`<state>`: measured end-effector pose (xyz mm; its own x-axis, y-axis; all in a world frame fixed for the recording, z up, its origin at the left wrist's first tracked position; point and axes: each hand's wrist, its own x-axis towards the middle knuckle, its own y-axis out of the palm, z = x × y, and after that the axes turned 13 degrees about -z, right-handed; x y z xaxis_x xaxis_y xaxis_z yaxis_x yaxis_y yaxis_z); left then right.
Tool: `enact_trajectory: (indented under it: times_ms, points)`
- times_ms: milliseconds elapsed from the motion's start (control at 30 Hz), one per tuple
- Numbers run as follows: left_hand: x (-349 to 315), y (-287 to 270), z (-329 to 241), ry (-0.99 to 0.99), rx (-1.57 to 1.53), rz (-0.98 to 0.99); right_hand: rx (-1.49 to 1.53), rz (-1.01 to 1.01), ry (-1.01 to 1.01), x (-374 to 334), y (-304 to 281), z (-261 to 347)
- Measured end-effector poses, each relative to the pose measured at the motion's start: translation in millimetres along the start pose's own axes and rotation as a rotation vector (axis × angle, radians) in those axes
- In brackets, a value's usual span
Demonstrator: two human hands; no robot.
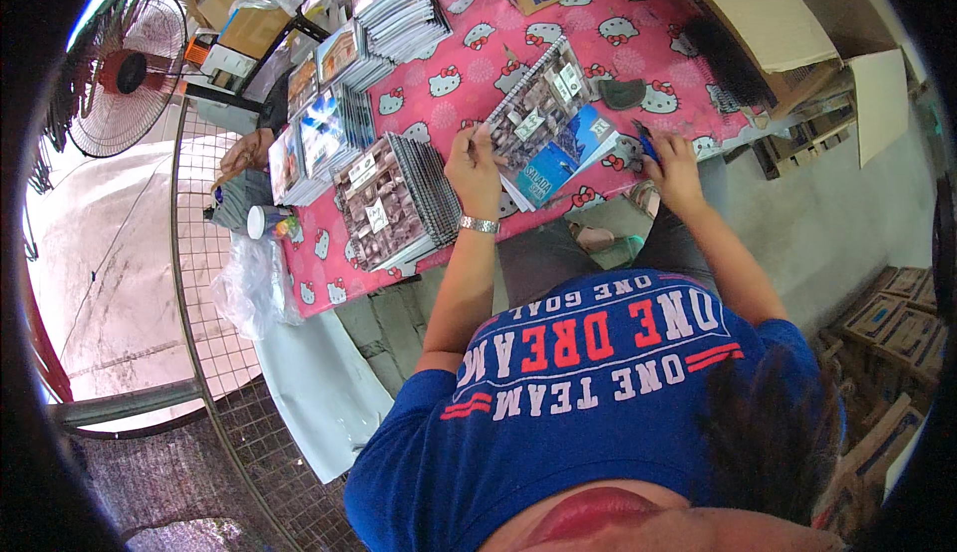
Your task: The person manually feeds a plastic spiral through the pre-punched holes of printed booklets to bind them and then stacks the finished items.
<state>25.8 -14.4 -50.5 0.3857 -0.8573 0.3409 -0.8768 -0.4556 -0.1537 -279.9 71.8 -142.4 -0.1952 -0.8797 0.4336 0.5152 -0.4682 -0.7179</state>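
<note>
A spiral-bound notebook (543, 104) is pinched at its edge by the left hand (473, 165). A blue-handled tool (649, 145) is gripped by the right hand (678, 170).

Free room on the table: a bare strip of pink tablecloth (467, 62) runs away from the left hand (474, 167) between the stacked notebooks (337, 136) and the single notebook (531, 114) at centre. The nearest stack (374, 198) stands just beside that hand, barring leftward passage. Beyond the right hand (677, 167), a black heap (714, 59) and a cardboard box (763, 9) obstruct the way.
</note>
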Motion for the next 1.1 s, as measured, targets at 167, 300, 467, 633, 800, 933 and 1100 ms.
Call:
enact_trajectory:
  times_ms: [167,300,467,633,800,933,1100]
  points:
    - [-6,3,-6,0.12,-0.019,-0.009,0.414,0.042,-0.229,30,-6,111]
    - [2,-6,5,0.003,0.137,0.057,0.496,-0.002,-0.349,47,-1,159]
    - [0,-10,17,0.175,0.101,0.051,0.384,0.007,-0.422,59,-1,169]
    - [-1,-12,24,0.264,0.137,0.027,0.384,0.085,-0.4,60,-2,173]
    - [-6,-13,1,0.329,0.091,0.015,1.296,0.899,0.635,63,6,168]
    - [14,-35,-54,0.423,0.217,-0.097,1.057,0.4,0.186,51,-12,168]
    - [79,-92,-156,0.871,0.232,-0.181,0.448,0.185,0.036,48,-29,68]
